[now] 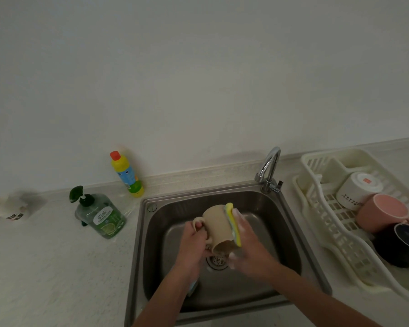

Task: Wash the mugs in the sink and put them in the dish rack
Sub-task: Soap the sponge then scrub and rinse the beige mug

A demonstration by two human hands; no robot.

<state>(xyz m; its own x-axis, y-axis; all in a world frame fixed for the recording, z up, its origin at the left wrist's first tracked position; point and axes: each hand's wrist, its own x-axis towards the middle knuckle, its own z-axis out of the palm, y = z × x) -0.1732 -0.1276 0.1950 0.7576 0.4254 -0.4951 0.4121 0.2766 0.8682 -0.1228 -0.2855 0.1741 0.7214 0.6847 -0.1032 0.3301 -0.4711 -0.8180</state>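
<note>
Nearest the camera, 2 bare forearms reach over the front rim of the stainless steel sink point(137, 267). The left hand point(194, 244) grips the handle of a beige mug point(216, 226), fingers curled through the loop, and holds the mug tilted above the basin with its open mouth turned down toward the person. The right hand point(246, 241), flecked with foam, presses a yellow sponge point(233, 223) flat against the mug's right side, its fingers stretched along the sponge's back. Below the mug lies the drain strainer point(217, 260). A small pale blue object shows under the left forearm, too hidden to identify.

To the right, on the counter, a cream plastic dish rack point(316, 208) holds 3 mugs: a dark blue mug point(401, 246) nearest, a pink mug point(380, 212) touching it, and a white mug point(357, 191) beyond, bottom up.

Left of the sink stands a green pump bottle of dish soap point(102, 215). Further left sits a blurred white mug with dark lettering point(12, 211). At the back, a yellow bottle with a red cap point(126, 174) stands against the wall, and the chrome faucet point(269, 171) rises at the sink's rear right corner.
</note>
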